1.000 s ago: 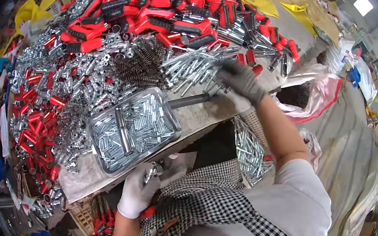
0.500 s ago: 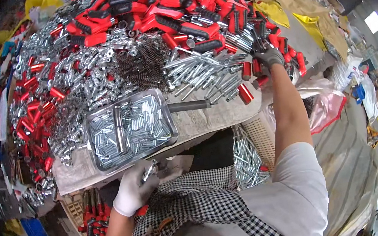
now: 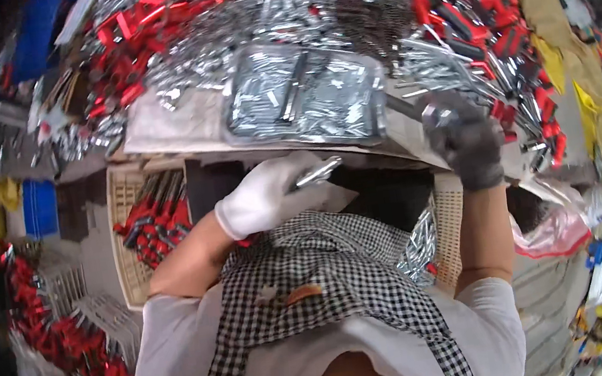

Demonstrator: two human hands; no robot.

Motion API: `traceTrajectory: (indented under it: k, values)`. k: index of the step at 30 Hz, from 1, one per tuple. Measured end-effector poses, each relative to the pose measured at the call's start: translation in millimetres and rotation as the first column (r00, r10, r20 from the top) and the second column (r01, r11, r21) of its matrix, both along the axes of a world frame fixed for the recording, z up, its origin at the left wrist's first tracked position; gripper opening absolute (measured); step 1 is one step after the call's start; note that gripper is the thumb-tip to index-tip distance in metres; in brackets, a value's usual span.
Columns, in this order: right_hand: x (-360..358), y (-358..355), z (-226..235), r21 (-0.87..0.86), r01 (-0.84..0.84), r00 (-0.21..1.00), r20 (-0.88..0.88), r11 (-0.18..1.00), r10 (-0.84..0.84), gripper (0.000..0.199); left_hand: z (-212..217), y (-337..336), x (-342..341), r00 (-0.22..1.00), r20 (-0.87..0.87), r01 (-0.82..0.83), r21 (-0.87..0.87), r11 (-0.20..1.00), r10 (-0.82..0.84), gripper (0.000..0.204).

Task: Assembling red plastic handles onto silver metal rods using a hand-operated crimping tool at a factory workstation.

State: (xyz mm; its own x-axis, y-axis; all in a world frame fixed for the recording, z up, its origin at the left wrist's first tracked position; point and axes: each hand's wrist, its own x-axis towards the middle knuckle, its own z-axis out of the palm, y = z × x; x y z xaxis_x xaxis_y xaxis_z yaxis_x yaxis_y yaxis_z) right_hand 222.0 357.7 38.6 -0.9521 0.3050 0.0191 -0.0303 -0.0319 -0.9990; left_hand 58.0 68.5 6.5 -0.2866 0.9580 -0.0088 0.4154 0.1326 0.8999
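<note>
My left hand (image 3: 267, 197), in a white glove, is closed around a short shiny metal fitting (image 3: 320, 172) that pokes out past the fingertips, above my lap. My right hand (image 3: 472, 143), in a dark grey glove and blurred by motion, curls at the table's front edge. A round, shiny metal piece (image 3: 440, 116) shows at its fingers; its exact kind is unclear. Just ahead lies a clear plastic tray (image 3: 382, 115) full of small silver pins, with a metal tube (image 3: 294, 88) across it. A dark bar (image 3: 401, 105) sticks out from the tray's right side toward my right hand.
Heaped beyond the tray are silver fittings (image 3: 266, 6), dark springs (image 3: 372, 14), red sleeves (image 3: 127, 39) and red-black handles (image 3: 462, 16). Silver rods (image 3: 445, 61) lie at right. A crate (image 3: 125, 237) of red-handled parts stands at left, another crate (image 3: 449, 228) by my right forearm.
My right hand has come back from the handle and rod pile toward the tray's right side. The view has swung left. My left hand still holds the metal fitting.
</note>
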Motion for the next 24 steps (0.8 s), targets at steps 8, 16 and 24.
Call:
traceTrajectory:
  k: [8,16,24]
  values:
    - [-64,-118,6,0.825,-0.392,0.793,0.078,0.408,0.604,0.038,-7,-35,4,0.996,0.018,0.089,-0.005,0.996,-0.089,0.035]
    - [-77,-160,22,0.914,-0.307,0.891,0.178,0.265,0.418,0.075,-26,-60,-2,0.987,-0.157,0.034,-0.042,0.999,-0.04,0.03]
    - [-73,-137,20,0.974,-0.157,0.893,0.07,0.162,0.444,0.065,-29,-69,-5,0.996,-0.087,-0.007,0.207,0.978,0.025,0.028]
